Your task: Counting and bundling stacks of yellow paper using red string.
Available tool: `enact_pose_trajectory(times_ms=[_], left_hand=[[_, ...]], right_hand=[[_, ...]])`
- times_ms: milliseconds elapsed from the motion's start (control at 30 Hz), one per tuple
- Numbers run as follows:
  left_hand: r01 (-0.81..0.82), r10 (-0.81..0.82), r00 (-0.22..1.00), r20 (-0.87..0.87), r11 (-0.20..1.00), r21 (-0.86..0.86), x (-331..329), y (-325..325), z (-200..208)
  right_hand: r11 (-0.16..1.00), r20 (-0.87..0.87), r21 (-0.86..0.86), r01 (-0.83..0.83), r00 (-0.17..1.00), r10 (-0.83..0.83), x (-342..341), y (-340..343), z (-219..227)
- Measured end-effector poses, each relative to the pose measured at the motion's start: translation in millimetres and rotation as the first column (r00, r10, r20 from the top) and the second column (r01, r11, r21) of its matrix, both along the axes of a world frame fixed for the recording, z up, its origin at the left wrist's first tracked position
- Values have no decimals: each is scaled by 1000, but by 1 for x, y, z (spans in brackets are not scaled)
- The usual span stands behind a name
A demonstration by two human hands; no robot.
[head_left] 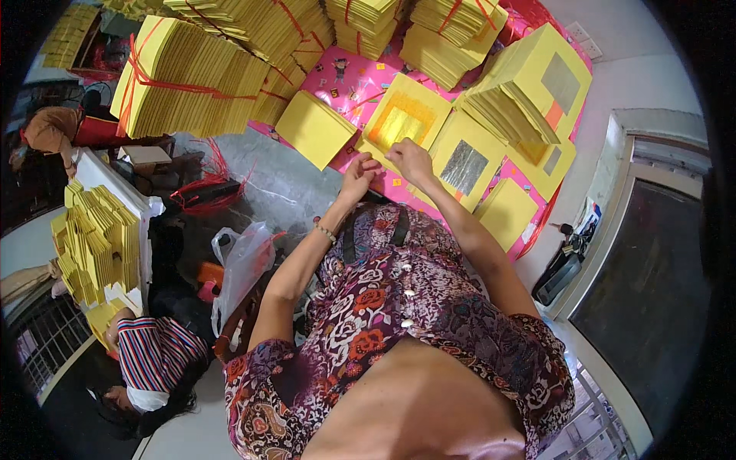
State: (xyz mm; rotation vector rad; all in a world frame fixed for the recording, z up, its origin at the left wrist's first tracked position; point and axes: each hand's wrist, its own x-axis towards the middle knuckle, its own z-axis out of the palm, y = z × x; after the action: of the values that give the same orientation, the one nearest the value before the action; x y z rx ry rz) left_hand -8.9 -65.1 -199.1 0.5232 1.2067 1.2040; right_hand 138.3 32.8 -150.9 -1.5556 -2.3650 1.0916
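Both hands meet at the near edge of a pink patterned table (337, 65). My left hand (360, 175) has its fingers curled together just off a yellow paper sheet's corner; whatever they may hold is too small to make out. Closed at the fingertips, my right hand (412, 161) lies over the near edge of a yellow sheet with an orange and gold foil square (402, 123). Whether it grips that sheet is hidden. To its right is another yellow sheet with a silver foil square (464, 167). A plain yellow paper stack (316, 129) lies to the left.
Tall yellow paper bundles tied with red string (188, 80) fill the table's far left. More stacks (510, 92) stand at the right. A clear plastic bag (244, 268) hangs at my left. Two people work at a side table with yellow stacks (96, 245); one wears a striped shirt (161, 345).
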Motion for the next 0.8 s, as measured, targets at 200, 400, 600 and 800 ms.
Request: enact_pose_trajectory(times_ms=[200, 400, 600, 800], left_hand=[[-27, 42, 994, 97, 988, -151, 2, 4, -8], [-39, 66, 987, 146, 983, -180, -1, 4, -19], [-59, 80, 990, 120, 984, -168, 1, 6, -17], [-41, 38, 998, -40, 997, -71, 3, 13, -17]], right_hand=[[1000, -8, -6, -2, 1000, 2, 1, 1, -4], [1000, 16, -18, -1, 1000, 1, -1, 0, -3], [997, -18, 74, -20, 1000, 21, -2, -3, -3], [951, 64, 255, -173, 985, 161, -8, -10, -2]])
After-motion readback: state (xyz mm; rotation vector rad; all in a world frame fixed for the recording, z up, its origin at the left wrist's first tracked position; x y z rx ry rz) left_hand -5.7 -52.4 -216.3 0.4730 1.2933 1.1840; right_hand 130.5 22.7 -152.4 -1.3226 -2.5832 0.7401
